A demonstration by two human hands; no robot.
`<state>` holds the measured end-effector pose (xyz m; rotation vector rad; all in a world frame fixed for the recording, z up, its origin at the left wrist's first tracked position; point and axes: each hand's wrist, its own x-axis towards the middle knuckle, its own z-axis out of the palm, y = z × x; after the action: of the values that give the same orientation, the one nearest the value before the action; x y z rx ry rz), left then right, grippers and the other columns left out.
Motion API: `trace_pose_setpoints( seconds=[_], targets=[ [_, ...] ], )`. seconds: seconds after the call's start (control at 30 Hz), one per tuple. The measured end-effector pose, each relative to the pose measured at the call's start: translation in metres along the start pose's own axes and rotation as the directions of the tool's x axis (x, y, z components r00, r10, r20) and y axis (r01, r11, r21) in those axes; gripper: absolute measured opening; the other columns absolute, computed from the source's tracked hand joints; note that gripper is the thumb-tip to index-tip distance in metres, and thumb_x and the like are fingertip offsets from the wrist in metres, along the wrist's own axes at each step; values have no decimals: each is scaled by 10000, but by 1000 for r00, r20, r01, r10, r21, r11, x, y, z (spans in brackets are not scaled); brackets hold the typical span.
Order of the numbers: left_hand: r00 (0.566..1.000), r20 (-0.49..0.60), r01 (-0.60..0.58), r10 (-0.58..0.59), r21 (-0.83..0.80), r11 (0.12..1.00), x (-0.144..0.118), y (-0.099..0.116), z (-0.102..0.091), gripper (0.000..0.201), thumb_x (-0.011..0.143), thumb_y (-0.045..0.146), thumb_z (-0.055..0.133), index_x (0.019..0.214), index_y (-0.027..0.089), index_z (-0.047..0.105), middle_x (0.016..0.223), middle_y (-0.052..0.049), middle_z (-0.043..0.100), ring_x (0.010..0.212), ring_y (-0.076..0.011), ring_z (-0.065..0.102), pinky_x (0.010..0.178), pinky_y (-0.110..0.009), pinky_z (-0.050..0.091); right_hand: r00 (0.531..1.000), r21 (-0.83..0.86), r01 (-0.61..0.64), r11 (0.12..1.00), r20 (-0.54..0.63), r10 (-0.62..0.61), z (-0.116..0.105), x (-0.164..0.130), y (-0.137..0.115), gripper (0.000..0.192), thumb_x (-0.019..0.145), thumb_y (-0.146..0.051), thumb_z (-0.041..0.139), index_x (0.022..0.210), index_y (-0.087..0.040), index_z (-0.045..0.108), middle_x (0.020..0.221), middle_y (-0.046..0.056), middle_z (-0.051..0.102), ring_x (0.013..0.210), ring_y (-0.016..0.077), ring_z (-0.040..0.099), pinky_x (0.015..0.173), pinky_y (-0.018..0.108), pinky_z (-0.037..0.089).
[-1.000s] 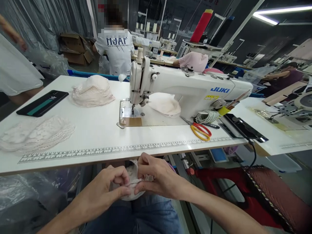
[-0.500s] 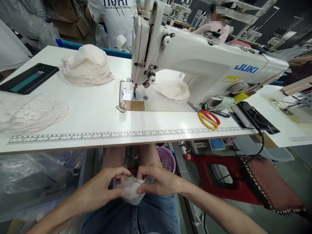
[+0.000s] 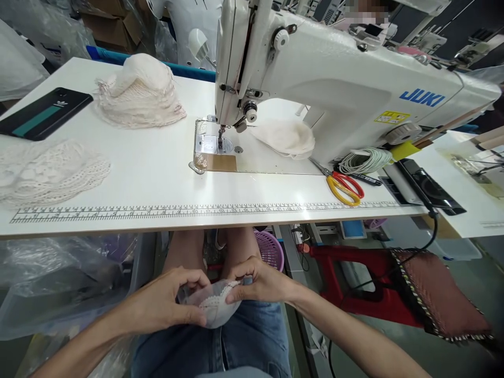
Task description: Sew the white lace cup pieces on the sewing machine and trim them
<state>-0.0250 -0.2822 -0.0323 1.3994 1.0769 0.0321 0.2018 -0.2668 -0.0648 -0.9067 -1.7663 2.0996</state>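
Left hand (image 3: 175, 302) and right hand (image 3: 260, 283) pinch the cup (image 3: 220, 316) — long axis roughly crosswise, lace (image 3: 212, 301) running right — basket (image 3: 272, 251) beyond, contents unclear.

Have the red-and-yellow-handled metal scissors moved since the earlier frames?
No: the scissors lie at the same spot along the black printed ruler.

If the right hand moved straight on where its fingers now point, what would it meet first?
First the white cloth that the right hand pinches; beyond it, probably the left hand, though the depth is unclear.
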Motion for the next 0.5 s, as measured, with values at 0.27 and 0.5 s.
trace_pose_setpoints(
  seconds=[0.27,0.5],
  targets=[
    [988,-3,-156,156,-61,986,14,-7,12,214,773,346,585,646,173,593,725,22,512,708,-146,481,653,-207,330,998,-230,4,973,-58,-18,5,-2,0,383,720,-497,676,689,-137,549,585,-63,417,549,67,374,475,172,261],
    [999,5,-42,42,19,999,8,-4,8,165,771,277,538,675,169,620,617,42,472,637,-134,438,591,-208,294,996,-249,87,965,1,-89,6,4,3,392,742,-512,649,734,-122,608,609,-46,470,579,81,432,513,181,303]
  ],
)
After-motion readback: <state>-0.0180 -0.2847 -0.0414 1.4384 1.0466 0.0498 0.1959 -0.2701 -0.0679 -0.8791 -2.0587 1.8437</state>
